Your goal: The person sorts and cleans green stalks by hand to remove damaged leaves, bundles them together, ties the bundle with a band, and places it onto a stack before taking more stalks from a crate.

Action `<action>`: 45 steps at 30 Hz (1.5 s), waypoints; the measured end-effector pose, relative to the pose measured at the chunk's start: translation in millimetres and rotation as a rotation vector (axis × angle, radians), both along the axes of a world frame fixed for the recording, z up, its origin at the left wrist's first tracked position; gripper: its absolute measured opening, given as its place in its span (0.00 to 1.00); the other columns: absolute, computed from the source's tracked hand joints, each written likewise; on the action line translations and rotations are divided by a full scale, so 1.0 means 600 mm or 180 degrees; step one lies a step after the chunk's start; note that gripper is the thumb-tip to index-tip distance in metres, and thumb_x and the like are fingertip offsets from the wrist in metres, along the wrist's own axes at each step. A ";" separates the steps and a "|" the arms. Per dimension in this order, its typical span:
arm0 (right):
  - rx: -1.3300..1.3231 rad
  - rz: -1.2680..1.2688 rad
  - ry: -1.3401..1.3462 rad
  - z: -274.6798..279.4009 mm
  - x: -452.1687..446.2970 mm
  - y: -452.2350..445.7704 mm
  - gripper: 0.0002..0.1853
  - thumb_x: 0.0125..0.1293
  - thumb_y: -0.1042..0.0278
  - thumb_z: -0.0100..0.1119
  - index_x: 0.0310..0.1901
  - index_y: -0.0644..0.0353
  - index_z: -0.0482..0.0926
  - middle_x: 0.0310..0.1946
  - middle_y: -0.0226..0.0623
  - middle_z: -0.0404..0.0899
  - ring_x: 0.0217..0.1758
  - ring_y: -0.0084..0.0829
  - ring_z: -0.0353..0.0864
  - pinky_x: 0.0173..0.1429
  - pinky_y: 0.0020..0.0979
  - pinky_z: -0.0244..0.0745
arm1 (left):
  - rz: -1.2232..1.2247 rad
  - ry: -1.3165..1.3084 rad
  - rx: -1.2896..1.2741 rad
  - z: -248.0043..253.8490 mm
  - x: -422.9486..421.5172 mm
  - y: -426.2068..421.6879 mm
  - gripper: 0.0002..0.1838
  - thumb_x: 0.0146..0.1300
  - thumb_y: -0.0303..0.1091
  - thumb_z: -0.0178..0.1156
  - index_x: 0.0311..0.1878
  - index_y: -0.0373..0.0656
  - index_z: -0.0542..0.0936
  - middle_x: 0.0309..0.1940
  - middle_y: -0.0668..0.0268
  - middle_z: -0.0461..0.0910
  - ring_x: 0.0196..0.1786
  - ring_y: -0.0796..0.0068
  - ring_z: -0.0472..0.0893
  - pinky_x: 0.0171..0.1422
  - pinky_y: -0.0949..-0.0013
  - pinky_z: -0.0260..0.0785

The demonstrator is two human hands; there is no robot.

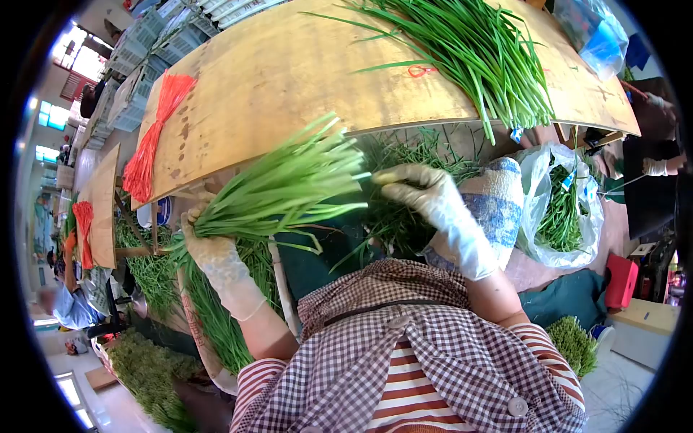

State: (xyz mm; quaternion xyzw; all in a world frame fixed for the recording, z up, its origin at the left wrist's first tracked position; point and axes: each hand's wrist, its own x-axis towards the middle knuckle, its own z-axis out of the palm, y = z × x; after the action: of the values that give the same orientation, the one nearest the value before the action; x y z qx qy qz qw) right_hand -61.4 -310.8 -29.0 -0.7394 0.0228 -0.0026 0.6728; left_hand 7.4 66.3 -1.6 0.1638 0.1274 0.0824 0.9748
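Gripping likely light, bruisable stalks (289, 191) in left hand (208, 252) near worktop (281, 72), best where bunched; cannot tell hold of right hand (431, 195).

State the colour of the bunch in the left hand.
The bunch is green, paler toward the ends near the right hand; best seen in the head view.

The wooden tabletop (281, 68) carries a heap of long green stalks (473, 54) toward its right; a small red looped object (418, 71) lies beside them; a bundle of red strips (154, 141) lies at the left end. A smaller board (105, 209), farther left, bears another red bundle (84, 229).
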 end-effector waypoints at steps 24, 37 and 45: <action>0.0990 0.0465 0.0828 0.066 -0.041 0.003 0.12 0.60 0.70 0.66 0.46 0.60 0.83 0.35 0.36 0.85 0.33 0.19 0.81 0.39 0.20 0.77 | -0.0212 -0.1729 -0.0379 0.059 -0.025 -0.068 0.09 0.57 0.29 0.62 0.27 0.47 0.71 0.24 0.73 0.70 0.39 0.77 0.72 0.54 0.71 0.65; 0.1287 -0.0308 0.0381 0.043 -0.034 0.041 0.12 0.68 0.67 0.57 0.51 0.56 0.81 0.33 0.32 0.83 0.24 0.18 0.78 0.25 0.19 0.76 | -0.0217 -0.2118 -0.0395 0.063 -0.026 -0.063 0.16 0.61 0.29 0.58 0.21 0.51 0.64 0.16 0.78 0.61 0.25 0.82 0.65 0.44 0.74 0.63; -0.0077 0.0449 -0.0658 0.064 -0.023 0.048 0.12 0.62 0.67 0.65 0.47 0.56 0.84 0.35 0.32 0.83 0.17 0.16 0.75 0.17 0.19 0.71 | -0.0110 -0.1999 -0.0380 0.067 -0.024 -0.082 0.18 0.63 0.29 0.56 0.20 0.51 0.62 0.15 0.78 0.59 0.22 0.83 0.62 0.40 0.75 0.61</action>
State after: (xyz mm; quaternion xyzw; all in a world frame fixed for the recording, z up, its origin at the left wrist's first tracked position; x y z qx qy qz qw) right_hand -75.3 -282.0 9.3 -0.7430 -0.0988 -0.0318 0.6612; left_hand -6.8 17.4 38.3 0.0750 -0.1779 0.1048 0.9756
